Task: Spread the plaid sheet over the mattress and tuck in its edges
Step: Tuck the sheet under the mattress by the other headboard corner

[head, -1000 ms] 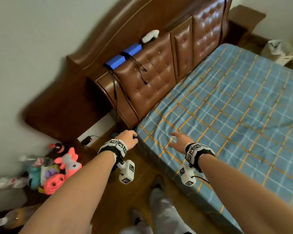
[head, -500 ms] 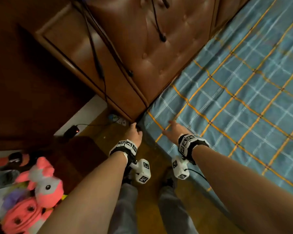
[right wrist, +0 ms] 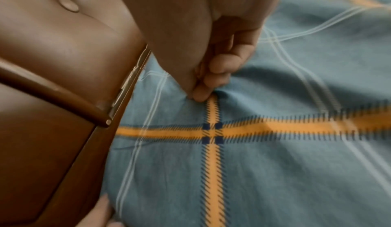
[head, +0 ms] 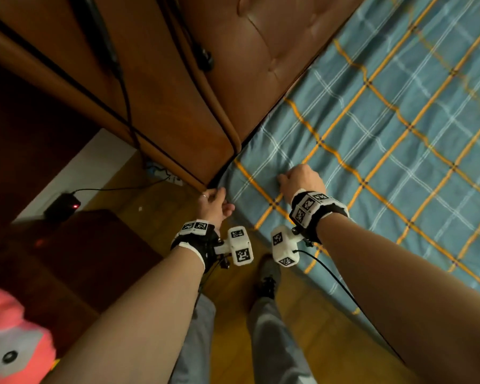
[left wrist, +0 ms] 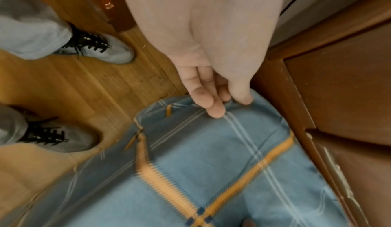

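The blue plaid sheet [head: 372, 139] with orange and white lines covers the mattress up to the brown headboard [head: 205, 79]. My left hand [head: 216, 203] is at the bed's corner beside the headboard; in the left wrist view its fingers [left wrist: 213, 103] pinch the sheet's corner edge [left wrist: 211, 147]. My right hand [head: 299, 181] rests on top of the sheet near that corner. The right wrist view shows its fingers [right wrist: 203, 91] curled, pinching a small fold of the sheet [right wrist: 253, 147] on an orange line.
The padded headboard [right wrist: 52, 46] stands tight against the mattress on the left. Black cables [head: 122, 87] hang down it to a charger [head: 63, 203] on the wooden floor [head: 233, 314]. My shoes [left wrist: 101, 48] stand by the bed. A pink plush toy [head: 9, 342] lies at the lower left.
The view has closed in on the bed corner. My right hand went from flat on the sheet to pinching it. My left hand has reached lower at the corner.
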Available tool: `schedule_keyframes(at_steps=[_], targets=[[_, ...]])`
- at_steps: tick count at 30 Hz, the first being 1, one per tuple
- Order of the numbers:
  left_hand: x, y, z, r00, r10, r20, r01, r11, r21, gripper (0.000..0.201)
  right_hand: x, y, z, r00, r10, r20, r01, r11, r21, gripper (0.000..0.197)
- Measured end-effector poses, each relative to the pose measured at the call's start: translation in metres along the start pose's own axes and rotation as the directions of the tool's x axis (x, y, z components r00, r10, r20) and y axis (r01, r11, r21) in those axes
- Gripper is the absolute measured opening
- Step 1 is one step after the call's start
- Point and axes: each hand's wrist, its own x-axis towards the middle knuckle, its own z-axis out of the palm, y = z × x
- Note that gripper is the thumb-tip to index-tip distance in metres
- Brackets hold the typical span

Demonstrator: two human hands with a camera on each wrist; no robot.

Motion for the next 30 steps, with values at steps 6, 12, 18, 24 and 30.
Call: schedule_keyframes(at_steps=[6, 12, 18, 24, 30], targets=[[0.018, -0.011, -0.018, 0.980, -0.160, -0.122, 0.141, 0.978, -0.153, 0.015, -0.008, -0.014, -0.006, 0.995, -0.101, -0.010, 0.102, 0.979, 0.174, 0.019], [0.032, -0.019, -0.033, 0.956, -0.222, -0.190, 0.217, 0.975, -0.050, 0.032, -0.013, -0.020, 0.010, 0.973, -0.229, -0.018, 0.229, 0.972, 0.047, 0.025], [0.030, -0.009, -0.032, 0.994, -0.100, -0.052, 0.102, 0.994, 0.037, 0.014, 0.010, -0.042, -0.002, 0.984, -0.032, -0.177, 0.052, 0.992, 0.112, 0.057], [0.033, -0.007, -0.035, 0.993, -0.106, 0.044, 0.091, 0.959, 0.270, 0.027, 0.037, -0.068, -0.009, 0.998, -0.058, -0.039, 0.062, 0.991, 0.115, 0.032], [0.045, -0.004, -0.032, 0.979, -0.157, -0.131, 0.170, 0.981, 0.095, 0.025, 0.034, -0.084, -0.013, 0.977, -0.211, -0.028, 0.213, 0.959, 0.186, 0.023]])
